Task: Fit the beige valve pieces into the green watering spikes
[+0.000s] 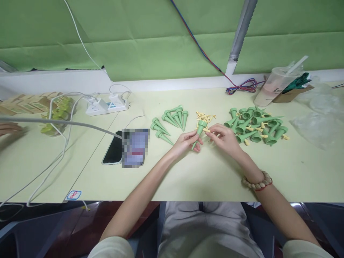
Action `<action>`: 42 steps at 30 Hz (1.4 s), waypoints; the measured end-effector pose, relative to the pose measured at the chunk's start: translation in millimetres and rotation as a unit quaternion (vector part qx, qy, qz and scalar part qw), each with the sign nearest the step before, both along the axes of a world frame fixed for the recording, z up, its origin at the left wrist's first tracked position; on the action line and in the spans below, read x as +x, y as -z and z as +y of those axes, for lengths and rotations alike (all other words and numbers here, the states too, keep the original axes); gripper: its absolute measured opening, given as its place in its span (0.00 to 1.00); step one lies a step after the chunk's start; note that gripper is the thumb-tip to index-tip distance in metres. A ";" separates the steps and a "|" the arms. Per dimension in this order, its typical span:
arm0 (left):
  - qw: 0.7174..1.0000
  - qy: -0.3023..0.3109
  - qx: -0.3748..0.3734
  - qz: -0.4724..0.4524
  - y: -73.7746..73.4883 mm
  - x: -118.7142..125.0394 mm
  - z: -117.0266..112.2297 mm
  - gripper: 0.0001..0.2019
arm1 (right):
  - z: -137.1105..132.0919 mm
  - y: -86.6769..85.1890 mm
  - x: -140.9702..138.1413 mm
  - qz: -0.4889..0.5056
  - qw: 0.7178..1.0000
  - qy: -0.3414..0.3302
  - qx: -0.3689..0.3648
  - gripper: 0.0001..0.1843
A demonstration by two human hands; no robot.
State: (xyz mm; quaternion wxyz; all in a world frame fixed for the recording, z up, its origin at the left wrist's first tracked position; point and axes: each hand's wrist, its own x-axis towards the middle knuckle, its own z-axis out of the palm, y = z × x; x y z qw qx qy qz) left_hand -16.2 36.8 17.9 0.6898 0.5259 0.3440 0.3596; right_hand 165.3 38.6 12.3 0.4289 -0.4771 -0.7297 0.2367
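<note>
My left hand (pixel 185 142) is closed around a green plastic watering spike (pixel 200 129), its point tilted down toward me and its wide cap end up. At the cap's side my right hand (pixel 223 139) pinches a small yellow plastic valve (pixel 206 130); whether it is seated in the spike I cannot tell. Just beyond my hands lies a pile of small yellow parts (pixel 204 116). To the left rest several green spikes (pixel 177 116) without visible valves. On the right is a heap of green spikes (pixel 245 123) mixed with yellow valves.
Two phones (pixel 114 148) lie to the left, one blurred out. Behind them is a white power strip (pixel 109 106) with cables crossing the table. A plastic drink cup (pixel 275 86), small carton (pixel 294 94) and clear bags (pixel 313 129) stand right. Another person's hand (pixel 10 128) appears far left.
</note>
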 end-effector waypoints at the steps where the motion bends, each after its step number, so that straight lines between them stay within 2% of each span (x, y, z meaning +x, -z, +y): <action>1: 1.000 0.004 0.001 -0.003 0.1 -0.6 0.2 0.19 | -0.1 -0.2 -0.4 0.012 1.000 -0.001 -0.008 0.16; 4: 1.000 -0.001 0.018 -0.003 0.7 -0.8 -0.1 0.23 | -1.3 -1.0 -3.3 0.057 0.998 -0.006 -0.037 0.19; 6: 0.999 -0.013 0.034 0.002 1.6 0.0 -0.4 0.21 | -2.3 -1.7 -6.0 0.102 0.991 -0.024 -0.080 0.21; 9: 0.997 -0.044 0.060 0.011 4.3 2.4 -0.2 0.17 | -2.6 -3.1 -9.1 0.178 0.967 -0.054 -0.173 0.22; 12: 0.993 -0.078 0.086 0.021 8.8 6.2 1.5 0.16 | -1.1 -4.3 -9.1 0.232 0.941 -0.048 -0.243 0.20; 15: 0.986 -0.104 0.122 0.040 14.7 9.1 4.8 0.17 | 1.0 -4.8 -7.5 0.291 0.906 -0.029 -0.307 0.15; 19: 0.963 -0.131 0.222 0.083 21.7 7.4 9.7 0.15 | 2.7 -5.2 -6.9 0.378 0.831 -0.050 -0.404 0.10; 21: 0.950 -0.140 0.261 0.097 23.0 5.9 10.6 0.14 | 2.7 -5.6 -7.7 0.388 0.815 -0.060 -0.426 0.09; 22: 0.948 -0.142 0.268 0.100 23.0 5.7 10.4 0.13 | 2.5 -5.7 -8.3 0.380 0.820 -0.060 -0.423 0.10; 24: 0.953 -0.141 0.251 0.095 21.7 6.5 9.2 0.13 | 1.7 -5.0 -9.5 0.330 0.860 -0.052 -0.386 0.13; 27: 0.967 -0.139 0.196 0.084 17.7 8.7 6.8 0.13 | 0.5 -1.2 -10.5 0.197 0.950 -0.026 -0.240 0.18; 29: 0.970 -0.147 0.173 0.089 14.9 8.9 6.0 0.13 | 0.4 2.4 -10.0 0.117 0.984 -0.009 -0.137 0.17; 32: 0.968 -0.160 0.164 0.101 12.0 7.6 5.5 0.11 | 1.5 6.4 -7.7 0.053 0.998 0.014 -0.036 0.17; 36: 0.975 -0.145 0.133 0.105 12.7 9.3 2.4 0.11 | 2.9 7.4 -3.6 -0.005 0.996 0.055 0.066 0.13; 42: 0.986 -0.114 0.094 0.077 15.2 15.7 -6.2 0.14 | 1.1 8.8 -4.0 -0.079 0.988 0.091 0.097 0.13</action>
